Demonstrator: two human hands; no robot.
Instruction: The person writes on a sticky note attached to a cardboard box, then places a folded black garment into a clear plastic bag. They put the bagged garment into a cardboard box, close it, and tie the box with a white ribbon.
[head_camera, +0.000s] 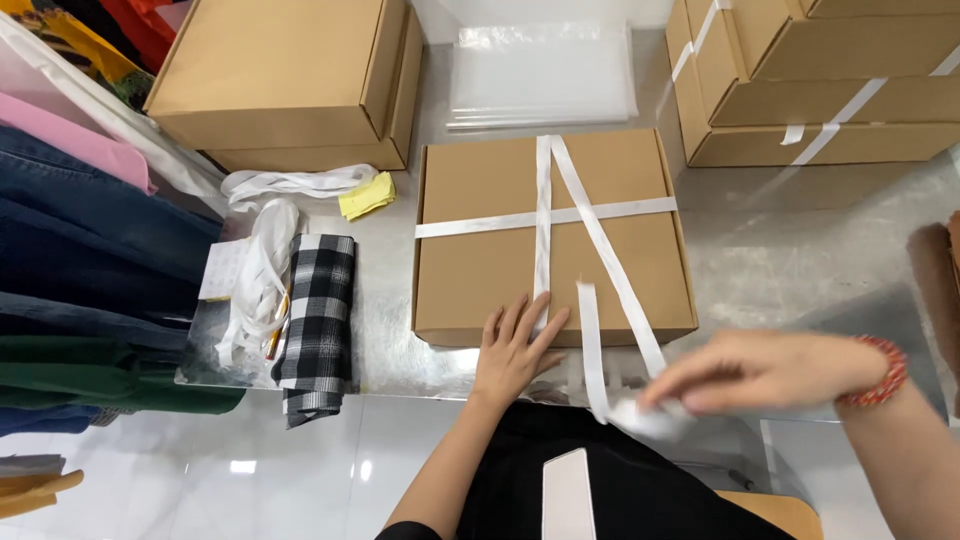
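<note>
We see a flat cardboard box (500, 250) at centre frame on a shiny grey table (800, 260), with white ribbon (545, 215) crossed over its lid: 1 band runs left to right, 1 runs top to bottom, and 1 slants down toward the lower right. The left hand (515, 350) lies flat on the box's near edge, fingers spread and straight, pressing the vertical band down, gripping nothing. The right hand (760, 372), lower right of frame and blurred, has its fingers pinched closed on the loose ribbon ends just off the box's near edge; a red bead bracelet (885, 372) sits on that wrist. The ribbon tails run from the lid to that pinch, off the table edge. Left of the box lie a folded black-and-white plaid cloth (320, 320), a bundle of white ribbon (262, 270) and a yellow scrap (368, 195). Upper left holds 1 bigger closed carton (280, 75); upper right holds a stack of ribbon-tied boxes (820, 80). Clear plastic bags (540, 75) lie flat at top centre, just behind the box. Folded clothes (90, 250), pink, blue and green, fill the left edge. White floor tiles (250, 470) show at lower left.
</note>
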